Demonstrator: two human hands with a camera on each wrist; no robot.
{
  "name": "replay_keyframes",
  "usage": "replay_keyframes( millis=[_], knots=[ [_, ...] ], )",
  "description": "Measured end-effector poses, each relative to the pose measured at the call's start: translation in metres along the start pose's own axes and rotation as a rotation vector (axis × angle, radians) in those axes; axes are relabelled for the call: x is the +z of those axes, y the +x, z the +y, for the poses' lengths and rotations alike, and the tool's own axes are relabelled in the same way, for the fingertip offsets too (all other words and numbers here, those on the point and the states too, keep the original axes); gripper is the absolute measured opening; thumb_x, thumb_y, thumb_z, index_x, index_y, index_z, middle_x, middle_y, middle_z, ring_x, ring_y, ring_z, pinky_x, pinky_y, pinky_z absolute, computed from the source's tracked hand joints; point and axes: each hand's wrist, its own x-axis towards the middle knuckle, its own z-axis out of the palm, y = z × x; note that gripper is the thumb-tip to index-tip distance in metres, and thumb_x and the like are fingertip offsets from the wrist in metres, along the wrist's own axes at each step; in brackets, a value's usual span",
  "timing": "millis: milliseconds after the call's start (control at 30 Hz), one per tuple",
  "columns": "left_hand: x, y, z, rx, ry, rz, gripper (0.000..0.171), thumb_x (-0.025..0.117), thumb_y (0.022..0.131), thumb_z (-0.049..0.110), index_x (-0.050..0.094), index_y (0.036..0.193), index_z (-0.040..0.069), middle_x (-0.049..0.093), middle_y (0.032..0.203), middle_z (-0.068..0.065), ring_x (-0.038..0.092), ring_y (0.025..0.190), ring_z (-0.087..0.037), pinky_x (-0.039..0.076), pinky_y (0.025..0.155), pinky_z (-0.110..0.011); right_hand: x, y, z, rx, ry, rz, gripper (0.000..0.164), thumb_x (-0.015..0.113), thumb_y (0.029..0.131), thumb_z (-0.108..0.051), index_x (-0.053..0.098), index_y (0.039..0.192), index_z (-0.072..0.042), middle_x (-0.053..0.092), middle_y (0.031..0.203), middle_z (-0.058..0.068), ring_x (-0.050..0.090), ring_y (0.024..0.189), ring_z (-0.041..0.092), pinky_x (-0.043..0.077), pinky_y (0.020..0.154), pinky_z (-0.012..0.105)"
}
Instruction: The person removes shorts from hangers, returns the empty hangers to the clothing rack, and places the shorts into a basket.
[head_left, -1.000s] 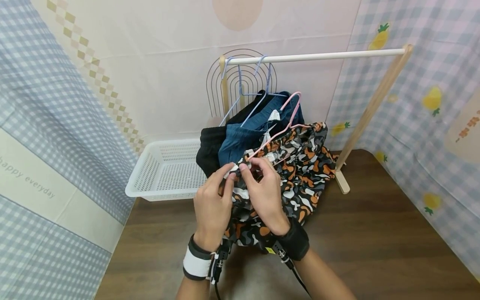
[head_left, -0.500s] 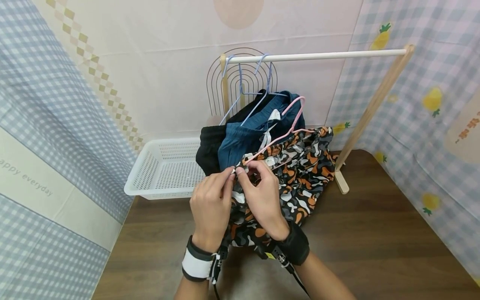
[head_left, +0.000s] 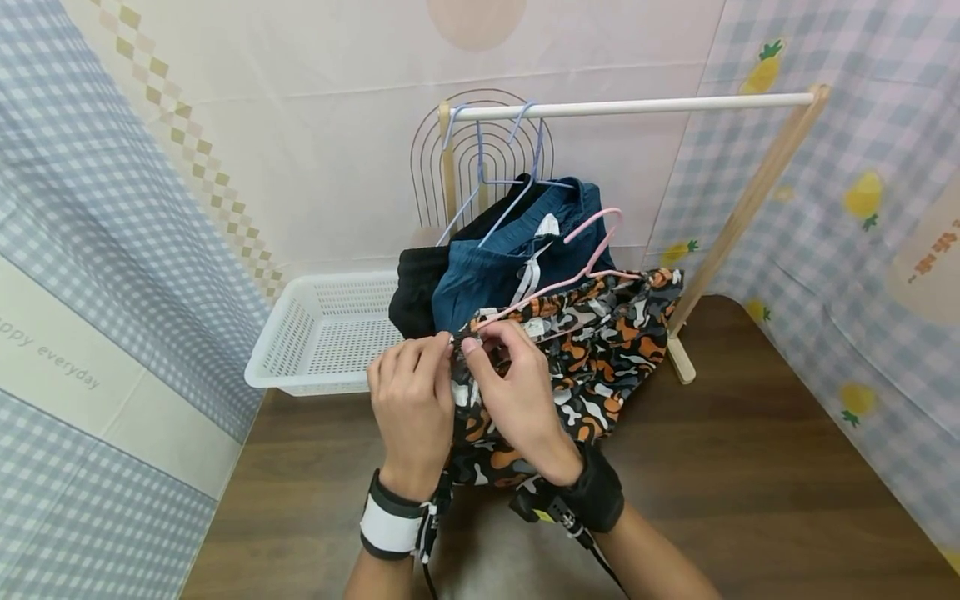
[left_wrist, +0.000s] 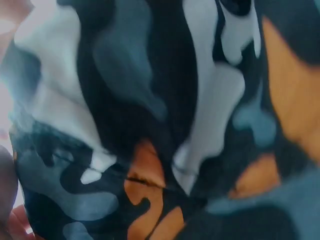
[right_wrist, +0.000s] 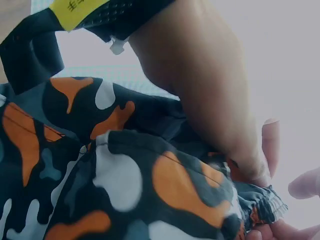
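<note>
Orange, black, grey and white camouflage shorts (head_left: 592, 392) hang over the table with a pink hanger (head_left: 592, 271) at their waistband. The left hand (head_left: 412, 408) pinches the waistband's left corner between thumb and fingers. Close beside it, the right hand (head_left: 517, 392) pinches the same band near the hanger's left end, thumb towards the left hand. In the right wrist view, the gathered elastic waistband (right_wrist: 267, 202) lies among the fingertips of both hands. Cloth of the shorts (left_wrist: 165, 115) fills the left wrist view, hiding most of the left hand.
Behind stands a garment rack with a white rail (head_left: 637, 107) and wooden legs (head_left: 750, 208). Black trousers (head_left: 416, 287) and a blue garment (head_left: 480, 279) hang on blue hangers (head_left: 480, 200) at its left. A white basket (head_left: 262, 372) stands left on the wooden table (head_left: 300, 483).
Both hands have shifted slightly left and the gap between their fingertips has grown. The pink hanger's hook and the shorts' far end have moved right and down.
</note>
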Motion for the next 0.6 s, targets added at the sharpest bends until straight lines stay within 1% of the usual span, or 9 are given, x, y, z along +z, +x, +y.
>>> replay_keyframes(
  millis=[133,267,400,500,600],
  knots=[
    [-0.002,0.0,-0.003,-0.016,-0.03,-0.014,0.018,0.067,0.105,0.016,0.078,0.114,0.004,0.073,0.097,-0.013,0.065,0.097,-0.034,0.047,0.094,-0.052,-0.001,-0.002,0.0,-0.023,-0.015,-0.035,0.021,0.066,0.105,-0.016,0.068,0.121,-0.003,0.063,0.111,0.009,0.06,0.097,0.02,0.051,0.078,0.034],
    [-0.004,0.001,-0.006,-0.029,-0.063,-0.02,0.017,0.068,0.105,0.016,0.078,0.111,0.003,0.072,0.091,-0.012,0.063,0.091,-0.033,0.045,0.088,-0.05,-0.005,-0.002,0.001,-0.065,-0.026,-0.076,0.022,0.067,0.105,-0.015,0.069,0.122,-0.002,0.064,0.115,0.01,0.061,0.103,0.021,0.053,0.087,0.041],
    [-0.004,0.0,-0.009,-0.042,-0.103,-0.025,0.016,0.068,0.104,0.016,0.077,0.108,0.004,0.072,0.09,-0.011,0.062,0.09,-0.032,0.043,0.084,-0.049,-0.012,0.001,0.009,-0.131,-0.086,-0.101,0.022,0.067,0.105,-0.016,0.07,0.123,-0.003,0.065,0.12,0.009,0.062,0.11,0.022,0.054,0.094,0.044],
    [-0.005,-0.002,-0.011,-0.048,-0.125,-0.033,0.016,0.068,0.104,0.017,0.077,0.107,0.004,0.072,0.09,-0.01,0.061,0.088,-0.032,0.04,0.081,-0.047,-0.021,0.003,0.017,-0.169,-0.117,-0.092,0.021,0.066,0.106,-0.014,0.071,0.123,-0.004,0.066,0.121,0.009,0.063,0.111,0.021,0.056,0.093,0.043],
    [-0.006,-0.004,-0.013,-0.052,-0.144,-0.038,0.014,0.068,0.104,0.016,0.077,0.106,0.005,0.072,0.09,-0.009,0.06,0.088,-0.031,0.039,0.08,-0.046,-0.032,0.005,0.024,-0.178,-0.132,-0.059,0.019,0.066,0.106,-0.013,0.073,0.121,-0.004,0.067,0.119,0.009,0.063,0.105,0.019,0.055,0.089,0.038]
  ],
)
